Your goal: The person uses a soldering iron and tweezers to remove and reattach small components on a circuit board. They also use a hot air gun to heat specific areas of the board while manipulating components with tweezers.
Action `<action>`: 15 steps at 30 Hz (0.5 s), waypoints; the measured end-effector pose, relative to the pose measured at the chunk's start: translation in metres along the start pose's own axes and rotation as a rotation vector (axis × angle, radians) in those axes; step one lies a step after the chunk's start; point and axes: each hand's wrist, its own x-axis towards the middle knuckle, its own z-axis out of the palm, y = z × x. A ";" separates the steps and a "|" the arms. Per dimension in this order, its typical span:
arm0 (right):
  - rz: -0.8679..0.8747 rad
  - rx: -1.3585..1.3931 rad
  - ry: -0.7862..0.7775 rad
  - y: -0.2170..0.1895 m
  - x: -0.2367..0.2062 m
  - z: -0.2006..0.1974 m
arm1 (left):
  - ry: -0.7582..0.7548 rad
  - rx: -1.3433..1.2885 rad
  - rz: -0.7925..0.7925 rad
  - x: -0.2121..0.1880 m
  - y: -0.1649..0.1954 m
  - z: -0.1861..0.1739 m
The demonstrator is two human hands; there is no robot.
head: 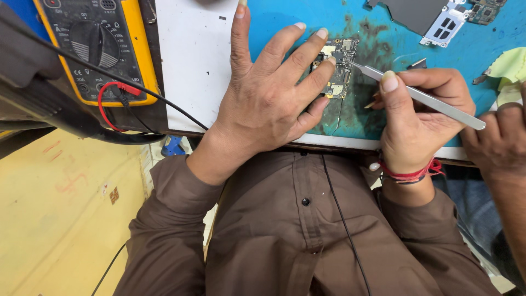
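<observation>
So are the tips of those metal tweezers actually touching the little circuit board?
Touching. The head view shows the tweezers, held in the right hand, with their tip resting on the circuit board's right edge, no gap visible.

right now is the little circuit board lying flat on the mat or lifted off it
Flat. The circuit board lies on the blue mat, left hand fingers pinning its edge, while the right hand touches tweezers to it.

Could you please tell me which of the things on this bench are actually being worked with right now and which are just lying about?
In use:
left hand pressing on the small circuit board
right hand holding metal tweezers, tips at the board

Lying about:
yellow multimeter
metal shield plate
yellow-green cloth
another person's hand
</observation>
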 end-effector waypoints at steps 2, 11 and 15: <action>0.000 -0.018 -0.008 0.000 -0.001 0.000 | -0.001 0.000 0.000 0.000 0.000 -0.001; -0.022 -0.037 -0.018 -0.002 0.000 0.002 | -0.001 0.005 0.002 0.000 -0.001 -0.001; -0.030 -0.006 -0.010 -0.002 -0.002 0.002 | 0.004 0.001 0.004 0.001 0.000 0.000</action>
